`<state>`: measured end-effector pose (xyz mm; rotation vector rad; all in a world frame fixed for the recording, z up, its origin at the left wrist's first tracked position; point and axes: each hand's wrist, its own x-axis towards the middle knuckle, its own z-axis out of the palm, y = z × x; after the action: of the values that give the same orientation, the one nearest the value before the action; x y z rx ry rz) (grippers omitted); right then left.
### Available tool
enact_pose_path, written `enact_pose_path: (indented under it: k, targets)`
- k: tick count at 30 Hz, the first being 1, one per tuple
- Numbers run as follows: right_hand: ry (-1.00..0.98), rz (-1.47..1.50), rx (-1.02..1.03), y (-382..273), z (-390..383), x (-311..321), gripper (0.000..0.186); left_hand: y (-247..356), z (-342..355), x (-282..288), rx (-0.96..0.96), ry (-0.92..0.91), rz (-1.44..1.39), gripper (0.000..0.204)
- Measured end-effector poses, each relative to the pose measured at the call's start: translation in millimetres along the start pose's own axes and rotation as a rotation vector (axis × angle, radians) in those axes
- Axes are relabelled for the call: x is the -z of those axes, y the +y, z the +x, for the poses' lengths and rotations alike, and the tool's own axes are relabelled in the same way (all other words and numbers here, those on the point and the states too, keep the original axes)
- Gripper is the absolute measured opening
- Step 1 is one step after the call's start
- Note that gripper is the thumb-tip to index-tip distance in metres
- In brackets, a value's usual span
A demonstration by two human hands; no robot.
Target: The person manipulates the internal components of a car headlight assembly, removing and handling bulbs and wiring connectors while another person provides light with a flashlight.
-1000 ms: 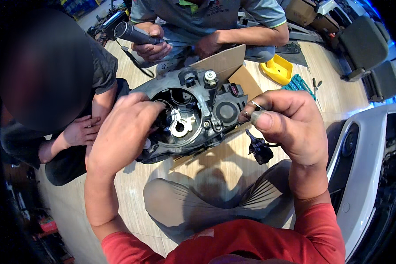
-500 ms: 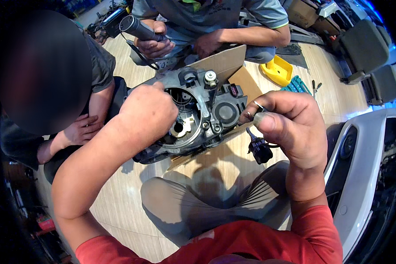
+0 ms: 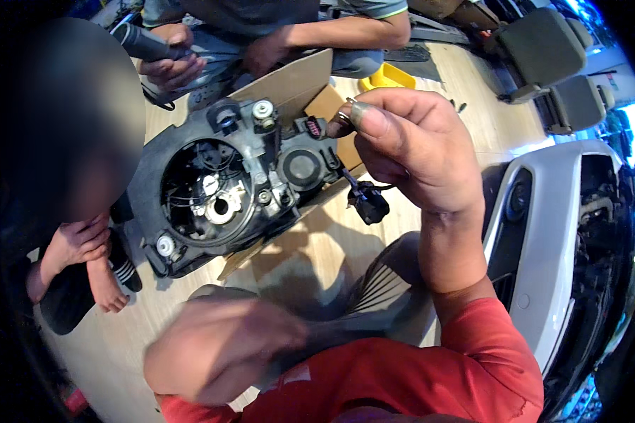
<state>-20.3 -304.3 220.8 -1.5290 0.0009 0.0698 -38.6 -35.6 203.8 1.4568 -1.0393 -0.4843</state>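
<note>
My right hand pinches a small metal wire piece between thumb and forefinger, with a black connector on a cable hanging below it. A black headlight housing lies on an opened cardboard box; inside its large round opening are wires and a silver ring-shaped bulb holder. My left hand is low, near my lap, smeared by motion; whether it holds anything cannot be seen.
A co-worker's hand holds a dark flashlight at the back; another co-worker sits at left. A yellow tray lies behind the box. A white car bumper stands at right, seats at back right.
My left hand has left the housing's opening and dropped toward my lap. The whole view has shifted, and my right hand with the wire piece and connector appears higher and farther left.
</note>
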Motion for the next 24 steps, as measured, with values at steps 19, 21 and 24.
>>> enact_pose_path:
  k: [19,21,24]
  targets:
    - [-0.482,-0.139,0.415,74,-65,73,0.045,-148,72,-118,0.16,0.343,-1.347,0.054]
    - [-0.614,-0.218,0.32,67,-60,83,0.051,-157,70,-114,0.159,0.345,-1.292,0.055]
    - [-0.453,-0.453,0.179,46,-53,95,0.058,-161,73,-113,0.16,0.344,-1.272,0.06]
